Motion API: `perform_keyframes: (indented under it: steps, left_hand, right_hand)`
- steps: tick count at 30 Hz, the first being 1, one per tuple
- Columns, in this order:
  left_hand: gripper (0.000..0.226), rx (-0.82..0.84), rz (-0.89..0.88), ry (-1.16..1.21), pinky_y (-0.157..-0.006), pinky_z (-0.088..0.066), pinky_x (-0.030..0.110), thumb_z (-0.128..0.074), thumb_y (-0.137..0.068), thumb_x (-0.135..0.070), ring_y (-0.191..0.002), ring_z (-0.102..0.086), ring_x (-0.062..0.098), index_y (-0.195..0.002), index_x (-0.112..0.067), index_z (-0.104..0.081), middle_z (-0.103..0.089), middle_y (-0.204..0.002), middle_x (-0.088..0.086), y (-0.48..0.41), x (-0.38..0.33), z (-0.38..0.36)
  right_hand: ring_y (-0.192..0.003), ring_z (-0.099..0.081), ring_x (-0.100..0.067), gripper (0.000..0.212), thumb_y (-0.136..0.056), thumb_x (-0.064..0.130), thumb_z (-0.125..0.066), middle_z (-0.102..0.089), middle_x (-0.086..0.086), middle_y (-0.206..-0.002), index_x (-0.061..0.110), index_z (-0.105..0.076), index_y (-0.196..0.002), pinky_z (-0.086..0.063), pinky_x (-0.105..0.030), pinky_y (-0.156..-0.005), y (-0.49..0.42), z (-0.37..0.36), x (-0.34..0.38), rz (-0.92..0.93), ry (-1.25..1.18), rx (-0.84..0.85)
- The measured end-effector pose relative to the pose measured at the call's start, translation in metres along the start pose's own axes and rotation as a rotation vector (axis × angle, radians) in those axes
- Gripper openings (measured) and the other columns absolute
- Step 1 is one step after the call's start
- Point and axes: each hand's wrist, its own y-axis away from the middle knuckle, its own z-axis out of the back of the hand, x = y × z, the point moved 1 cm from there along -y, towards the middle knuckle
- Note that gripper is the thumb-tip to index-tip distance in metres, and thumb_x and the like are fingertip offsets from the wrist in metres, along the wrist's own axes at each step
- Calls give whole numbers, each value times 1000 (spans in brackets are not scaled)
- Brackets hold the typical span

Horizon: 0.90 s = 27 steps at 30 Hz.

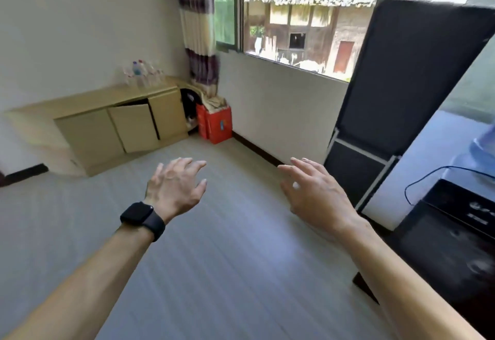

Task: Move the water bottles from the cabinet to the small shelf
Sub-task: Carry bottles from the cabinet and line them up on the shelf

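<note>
Water bottles: a cluster of clear plastic water bottles (142, 73) stands upright in the upper left of the frame, on top of the cabinet near its right end, against the wall; the blur hides their number.
Cabinet: a low beige cabinet (91, 131) along the left wall; its middle door (134, 128) hangs ajar, and the dark gap behind it shows no contents.
Corner: just right of the cabinet is an open rounded nook (188, 104) with something dark inside, too dim to name; two red boxes (218, 125) stand on the floor beside it, under the curtain (199, 32).
Left hand: the left hand (174, 188), centre frame, palm down above the floor (227, 259); its fingers (197, 164) are spread wide and loosely bent, holding and touching nothing. A black watch (142, 218) sits on the wrist.
Right hand: the right hand (316, 192), centre right, also palm down; its fingers (297, 163) are spread wide, holding nothing.
Distance: both hands are well apart from the bottles.
Right side: a tall black panel (415, 72) leans by the window (294, 32); a black appliance (455, 232) sits lower right.
</note>
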Motion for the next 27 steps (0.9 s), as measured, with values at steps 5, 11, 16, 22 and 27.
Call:
perform_keyframes:
  steps: [5,11,16,22,27]
  left_hand:
    - [50,-70,103,-58,-111,-29,45,-45,-94,-50,-138,-38,19,-141,-36,-45,-47,-147,-3,-73,76,12]
    - [49,-118,241,-67,-111,-30,43,-45,-94,-50,-139,-37,18,-141,-36,-46,-46,-147,-4,-179,155,17]
    - [49,-126,353,-61,-111,-31,41,-43,-94,-51,-139,-36,15,-141,-38,-44,-45,-148,-5,-262,219,11]
    - [49,-132,457,-81,-108,-33,39,-42,-95,-51,-136,-39,16,-141,-38,-44,-46,-146,-6,-356,318,-8]
    - [49,-132,470,-120,-107,-33,37,-42,-94,-53,-135,-40,15,-141,-39,-44,-47,-146,-7,-451,417,-19]
  right_hand:
    - [-143,-28,-12,45,-98,51,-42,-45,15,-148,40,-45,-141,-31,-32,-114,-121,-29,21,74,-7,-4]
    - [-141,-31,-10,45,-97,52,-41,-47,20,-145,41,-45,-140,-35,-33,-111,-282,-69,39,218,-49,3]
    - [-141,-30,-9,43,-98,53,-40,-48,18,-145,41,-45,-140,-37,-35,-110,-422,-90,64,304,-88,-17]
    - [-140,-31,-9,43,-99,52,-40,-48,18,-144,40,-47,-139,-36,-33,-108,-567,-138,111,423,-106,-29]
    - [-141,-28,-8,44,-99,53,-38,-46,19,-146,42,-44,-140,-35,-34,-110,-689,-194,157,449,-106,-59]
